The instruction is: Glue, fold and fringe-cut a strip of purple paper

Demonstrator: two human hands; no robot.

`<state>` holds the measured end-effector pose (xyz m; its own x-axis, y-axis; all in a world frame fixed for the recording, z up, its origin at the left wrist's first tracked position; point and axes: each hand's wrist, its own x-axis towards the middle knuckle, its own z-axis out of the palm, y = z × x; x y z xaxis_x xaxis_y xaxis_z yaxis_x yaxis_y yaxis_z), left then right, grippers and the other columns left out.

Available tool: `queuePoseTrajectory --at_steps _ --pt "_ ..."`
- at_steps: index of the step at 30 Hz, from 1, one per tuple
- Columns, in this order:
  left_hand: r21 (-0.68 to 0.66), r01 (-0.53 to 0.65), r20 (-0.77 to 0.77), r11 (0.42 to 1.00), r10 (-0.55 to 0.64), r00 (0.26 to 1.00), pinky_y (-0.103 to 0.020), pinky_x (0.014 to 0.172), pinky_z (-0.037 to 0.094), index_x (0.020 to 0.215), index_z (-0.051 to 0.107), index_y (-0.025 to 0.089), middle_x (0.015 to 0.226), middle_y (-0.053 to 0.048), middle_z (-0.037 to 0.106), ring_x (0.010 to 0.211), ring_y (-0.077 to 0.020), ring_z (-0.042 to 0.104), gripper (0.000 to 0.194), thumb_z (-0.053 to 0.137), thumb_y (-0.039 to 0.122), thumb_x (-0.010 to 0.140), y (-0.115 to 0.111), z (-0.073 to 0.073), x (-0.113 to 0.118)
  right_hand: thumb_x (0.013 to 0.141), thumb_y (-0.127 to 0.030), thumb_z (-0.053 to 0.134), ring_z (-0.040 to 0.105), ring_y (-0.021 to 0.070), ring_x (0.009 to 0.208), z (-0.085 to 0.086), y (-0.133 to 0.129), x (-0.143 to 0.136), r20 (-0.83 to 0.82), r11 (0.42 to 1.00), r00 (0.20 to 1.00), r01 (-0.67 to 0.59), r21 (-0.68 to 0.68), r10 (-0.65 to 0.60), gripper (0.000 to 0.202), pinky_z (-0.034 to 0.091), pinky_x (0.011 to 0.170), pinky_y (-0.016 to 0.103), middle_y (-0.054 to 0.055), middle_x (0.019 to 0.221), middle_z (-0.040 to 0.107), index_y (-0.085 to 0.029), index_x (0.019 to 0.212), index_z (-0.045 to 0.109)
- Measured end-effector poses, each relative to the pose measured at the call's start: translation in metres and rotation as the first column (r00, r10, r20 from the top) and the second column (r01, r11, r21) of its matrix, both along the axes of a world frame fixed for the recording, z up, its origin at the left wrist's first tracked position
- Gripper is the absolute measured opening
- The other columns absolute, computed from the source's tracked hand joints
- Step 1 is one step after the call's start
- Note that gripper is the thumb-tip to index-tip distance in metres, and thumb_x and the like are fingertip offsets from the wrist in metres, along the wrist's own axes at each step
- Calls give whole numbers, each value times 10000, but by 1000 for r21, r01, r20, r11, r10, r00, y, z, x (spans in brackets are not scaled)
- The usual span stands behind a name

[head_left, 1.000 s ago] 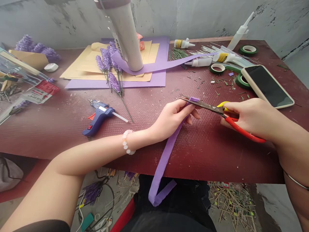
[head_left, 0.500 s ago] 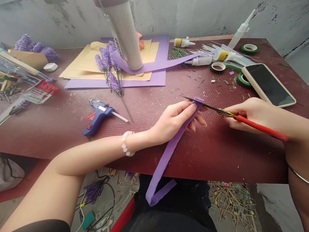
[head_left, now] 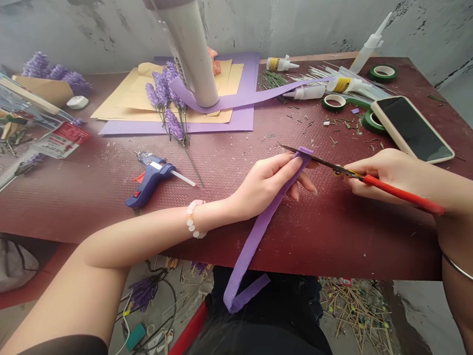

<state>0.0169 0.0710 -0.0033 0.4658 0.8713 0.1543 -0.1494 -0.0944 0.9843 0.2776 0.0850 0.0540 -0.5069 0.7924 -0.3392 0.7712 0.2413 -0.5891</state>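
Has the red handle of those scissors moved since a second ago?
Yes. In the right hand, the red handle has swung rightward: in view, its end now nearly reaches below the phone's right edge, not well short of it.

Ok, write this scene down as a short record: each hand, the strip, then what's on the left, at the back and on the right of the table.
Left hand: pinches the purple strip near its upper end
Right hand: holds scissors, blades at the strip's upper end
Strip: drops past the table edge, bent back at the bottom
Left: glue gun
Back: tumbler, flowers
Right: phone, tape
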Motion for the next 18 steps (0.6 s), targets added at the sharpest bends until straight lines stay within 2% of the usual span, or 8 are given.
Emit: queuePoseTrajectory --at_steps 6,10,12,14,16,18 --pt "-11 18 8 1000 -18 1000 -244 647 570 912 625 182 891 -60 835 619 -88 673 410 621 535 1122 1 -1 1 852 -384 509 232 137 666 -1 0 1 0 1000 1000 2 15 -2 261 194 622 361 -59 678 272 -274 682 345" --pt "-37 47 -8 998 -48 999 -242 632 558 1020 612 191 783 0 749 580 -90 640 338 571 503 1145 2 -2 1 874 -400 548 249 140 666 -4 0 1 -2 1000 1000 8 26 -8 305 216 619 359 -48 678 292 -264 675 361" --pt "-29 44 -20 999 -44 999 -244 623 543 1014 597 201 710 36 669 562 -92 608 308 566 475 1151 2 -2 1 912 -483 578 266 140 656 -8 3 1 13 998 1000 14 54 -15 386 235 615 360 -45 661 329 -259 662 388" --pt "-22 23 -28 999 -23 999 -247 613 522 978 583 212 665 58 590 553 -94 570 288 559 436 1158 3 -3 2 921 -663 605 302 141 624 -14 6 2 34 991 999 18 129 -23 516 263 600 356 -44 615 388 -258 649 437" --pt "-35 -2 -29 999 1 1000 -253 605 501 946 570 222 648 66 537 547 -96 536 278 552 395 1162 2 -5 2 862 -848 613 365 152 579 -21 10 5 41 975 999 22 222 -32 628 288 571 353 -35 568 458 -265 659 492" --pt "-57 -24 -21 998 23 1000 -262 597 487 927 559 230 644 67 511 545 -101 513 278 551 374 1164 2 -6 2 813 -928 617 469 181 561 -26 13 7 32 963 999 34 268 -44 663 330 554 355 -10 583 561 -276 713 549"
